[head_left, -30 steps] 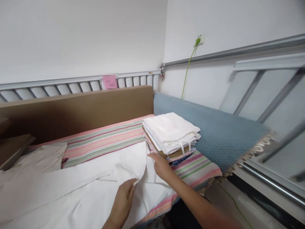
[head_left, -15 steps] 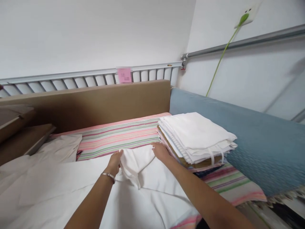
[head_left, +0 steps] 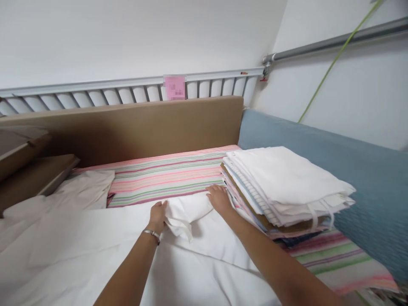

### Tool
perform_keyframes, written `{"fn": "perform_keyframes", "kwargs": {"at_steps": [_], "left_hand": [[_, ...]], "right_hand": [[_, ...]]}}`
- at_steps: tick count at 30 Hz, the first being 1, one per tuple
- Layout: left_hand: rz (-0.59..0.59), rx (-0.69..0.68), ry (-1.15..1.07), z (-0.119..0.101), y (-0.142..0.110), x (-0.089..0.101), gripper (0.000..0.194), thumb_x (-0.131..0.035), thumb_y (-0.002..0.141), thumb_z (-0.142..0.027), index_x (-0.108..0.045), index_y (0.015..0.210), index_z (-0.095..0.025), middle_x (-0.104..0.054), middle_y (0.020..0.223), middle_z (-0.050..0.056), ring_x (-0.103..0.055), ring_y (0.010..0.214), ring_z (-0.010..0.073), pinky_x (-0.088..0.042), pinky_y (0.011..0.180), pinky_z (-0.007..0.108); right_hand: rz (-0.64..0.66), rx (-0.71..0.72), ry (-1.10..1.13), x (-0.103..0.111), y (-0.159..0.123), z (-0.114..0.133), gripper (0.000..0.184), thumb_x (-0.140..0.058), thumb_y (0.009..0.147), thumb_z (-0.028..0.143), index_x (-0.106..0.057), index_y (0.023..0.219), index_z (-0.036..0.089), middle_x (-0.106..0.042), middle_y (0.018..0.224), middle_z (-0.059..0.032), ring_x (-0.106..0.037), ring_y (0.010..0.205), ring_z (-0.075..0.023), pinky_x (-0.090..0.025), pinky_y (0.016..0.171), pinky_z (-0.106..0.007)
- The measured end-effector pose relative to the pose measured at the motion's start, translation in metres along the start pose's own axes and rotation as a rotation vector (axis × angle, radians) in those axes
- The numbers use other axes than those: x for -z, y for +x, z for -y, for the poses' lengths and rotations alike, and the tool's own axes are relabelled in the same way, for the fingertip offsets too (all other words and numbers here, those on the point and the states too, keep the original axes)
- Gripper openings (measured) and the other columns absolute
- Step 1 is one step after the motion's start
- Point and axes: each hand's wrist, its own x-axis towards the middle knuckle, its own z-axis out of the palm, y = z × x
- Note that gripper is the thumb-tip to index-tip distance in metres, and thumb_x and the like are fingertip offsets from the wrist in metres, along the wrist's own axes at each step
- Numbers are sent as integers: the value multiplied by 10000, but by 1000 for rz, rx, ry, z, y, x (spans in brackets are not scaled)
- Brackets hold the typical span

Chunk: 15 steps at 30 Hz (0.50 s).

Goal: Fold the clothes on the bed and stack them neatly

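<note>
A large white cloth (head_left: 204,242) spreads over the near part of the striped bed cover, with a bunched fold standing up between my hands. My left hand (head_left: 158,213), with a silver bracelet at the wrist, is closed on the far edge of that cloth, thumb uppermost. Farther right along the same edge, my right hand (head_left: 219,199) grips the cloth with bent fingers; part of the grip is hidden. Close beside that hand rises a stack of folded cloths (head_left: 287,178), white on top, with white straps hanging at its front.
The striped cover (head_left: 168,172) reaches back to a brown padded board (head_left: 159,131) below a white radiator (head_left: 134,93). A blue padded side (head_left: 318,140) borders the right. Brown cushions (head_left: 38,174) and a crumpled off-white cloth (head_left: 92,187) lie at left.
The view has turned slightly left and down, so the stack appears farther right. My right hand has shifted a little along the cloth's edge, its fingers more spread. My left hand keeps its hold.
</note>
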Motion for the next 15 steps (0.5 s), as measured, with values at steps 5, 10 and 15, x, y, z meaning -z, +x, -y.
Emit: {"fn": "perform_keyframes", "kwargs": {"at_steps": [5,10,15], "left_hand": [[-182,-248,130,-10,-41,22,397,-603,728,-338,-511,1084,-186,-561,1152,96,-550,960,198,-416,839,314],[18,-347,465,7,-133,35,354,-399,835,-520,-558,813,-204,-606,803,48,-553,754,202,-414,712,321],[99,-533,890,24,-174,1,385,-459,816,-503,-600,938,-166,-603,950,104,-529,921,263,-383,807,372]], "right_hand": [[-57,194,88,8,-27,25,375,-338,928,239,-560,1225,188,-477,1368,-81,-330,1319,-210,-195,1106,-424],[142,279,127,-7,-45,40,422,-325,944,360,-478,1316,231,-367,1450,-64,-255,1363,-219,-223,1101,-440],[133,165,41,-31,-41,35,457,-341,937,389,-417,1364,244,-307,1477,-79,-227,1372,-252,-182,1104,-476]]}}
